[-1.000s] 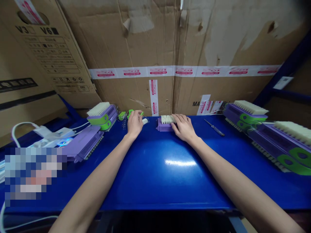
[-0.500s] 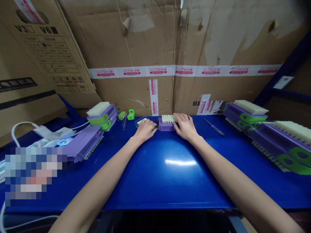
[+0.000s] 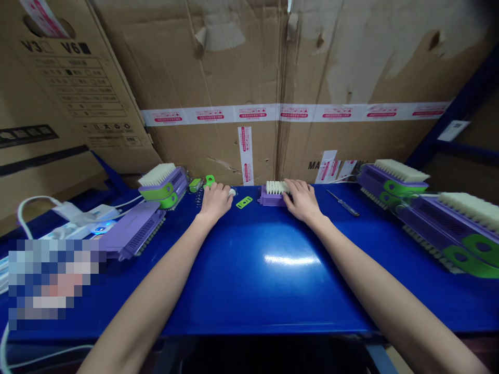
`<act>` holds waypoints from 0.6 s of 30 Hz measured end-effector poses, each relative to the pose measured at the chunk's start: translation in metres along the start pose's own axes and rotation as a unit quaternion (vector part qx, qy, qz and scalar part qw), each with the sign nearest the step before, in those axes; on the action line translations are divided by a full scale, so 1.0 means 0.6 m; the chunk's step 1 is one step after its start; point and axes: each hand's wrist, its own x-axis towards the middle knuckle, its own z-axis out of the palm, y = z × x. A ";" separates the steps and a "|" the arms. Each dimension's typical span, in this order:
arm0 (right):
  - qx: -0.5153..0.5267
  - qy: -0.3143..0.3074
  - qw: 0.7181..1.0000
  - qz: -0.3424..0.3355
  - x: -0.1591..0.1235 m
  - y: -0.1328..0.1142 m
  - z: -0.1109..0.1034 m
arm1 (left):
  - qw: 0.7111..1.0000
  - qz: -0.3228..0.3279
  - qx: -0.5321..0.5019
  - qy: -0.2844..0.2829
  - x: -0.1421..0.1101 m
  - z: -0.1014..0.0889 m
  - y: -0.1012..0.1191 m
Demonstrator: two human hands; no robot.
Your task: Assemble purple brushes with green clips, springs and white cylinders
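Fingers of right hand (image 3: 304, 201) clasp purple brush (image 3: 272, 198) by its right end; left hand (image 3: 215, 200), hold unclear.

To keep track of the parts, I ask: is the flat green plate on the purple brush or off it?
Off: the flat green plate lies on the blue table, apart from the purple brush.

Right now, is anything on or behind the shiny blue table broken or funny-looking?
Yes: the big brown cardboard wall behind the shiny blue table is ripped, with pale peeled patches and a dark torn spot at upper right. The flat green slotted plate lies askew, apart from the purple, white-bristled block.
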 end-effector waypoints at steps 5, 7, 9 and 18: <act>0.006 -0.002 1.000 0.001 0.000 -0.004 -0.002 | 0.999 -0.028 0.012 -0.011 0.001 0.002 -0.011; 0.002 -0.005 1.000 0.003 0.000 -0.005 -0.003 | 0.999 -0.028 0.016 -0.010 0.001 0.001 -0.008; -0.003 -0.008 1.000 0.003 0.000 -0.005 -0.003 | 0.999 -0.028 0.014 -0.005 0.001 -0.001 -0.004; 0.004 0.000 1.000 -0.007 -0.001 -0.004 -0.001 | 0.986 -0.147 -0.073 -0.023 0.001 -0.006 0.004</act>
